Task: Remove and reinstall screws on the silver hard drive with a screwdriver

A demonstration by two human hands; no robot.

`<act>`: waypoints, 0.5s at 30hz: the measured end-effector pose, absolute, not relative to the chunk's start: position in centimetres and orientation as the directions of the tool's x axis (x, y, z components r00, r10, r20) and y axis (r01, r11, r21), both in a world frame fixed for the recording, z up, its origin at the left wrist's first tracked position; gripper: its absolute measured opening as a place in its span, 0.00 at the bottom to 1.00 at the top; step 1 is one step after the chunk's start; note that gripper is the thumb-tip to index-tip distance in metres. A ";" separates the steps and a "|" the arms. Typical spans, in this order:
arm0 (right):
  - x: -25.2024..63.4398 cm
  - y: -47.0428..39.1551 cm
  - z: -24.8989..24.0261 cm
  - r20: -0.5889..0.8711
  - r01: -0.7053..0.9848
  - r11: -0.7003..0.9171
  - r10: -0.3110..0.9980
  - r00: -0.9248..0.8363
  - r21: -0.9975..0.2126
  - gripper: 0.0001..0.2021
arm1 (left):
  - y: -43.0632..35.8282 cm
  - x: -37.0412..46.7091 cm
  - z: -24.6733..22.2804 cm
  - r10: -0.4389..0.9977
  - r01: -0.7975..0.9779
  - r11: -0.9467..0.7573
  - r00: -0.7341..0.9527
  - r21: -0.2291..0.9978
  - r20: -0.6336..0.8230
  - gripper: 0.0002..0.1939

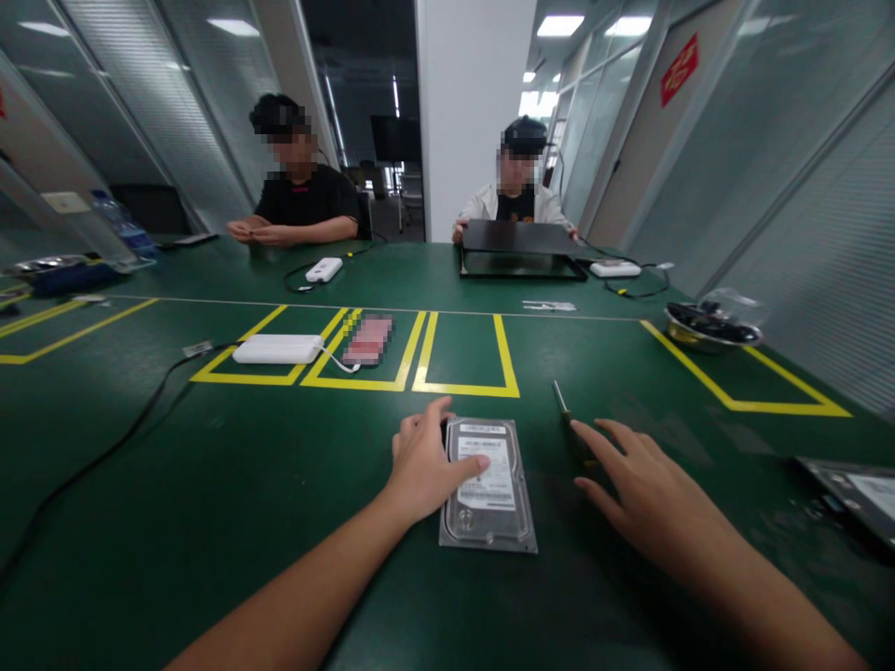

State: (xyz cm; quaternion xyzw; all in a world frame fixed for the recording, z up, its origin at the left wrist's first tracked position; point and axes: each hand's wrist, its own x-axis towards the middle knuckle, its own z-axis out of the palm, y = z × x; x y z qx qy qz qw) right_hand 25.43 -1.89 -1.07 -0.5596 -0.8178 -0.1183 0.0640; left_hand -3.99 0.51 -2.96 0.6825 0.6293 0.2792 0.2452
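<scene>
Hard drive [493, 492] on surface [266, 466], long axis pointing away; left hand [423, 461] grasps its left edge; right hand [640, 475] – loose, fingers spread – nearer screwdriver [560, 401], right of hard drive, shaft aimed away-left.

Second drive [857, 489] cut by right edge; screwdriver [560, 399] partly hidden.

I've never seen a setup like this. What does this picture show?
There is no machine: a person works bare-handed, and a head-worn camera looks forward and down. On the green table, the left hand rests on a hard drive. The right hand is open beside a screwdriver; whether it touches the tool is unclear. Farther off are yellow tape, a white power bank and what looks like a phone. Two other people sit opposite.
</scene>
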 end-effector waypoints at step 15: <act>38.9 -3.3 -4.2 0.247 0.961 0.233 0.932 -0.265 0.151 0.22 | 0.3 -3.8 -2.9 0.998 0.689 -0.053 0.024 0.722 0.051 0.42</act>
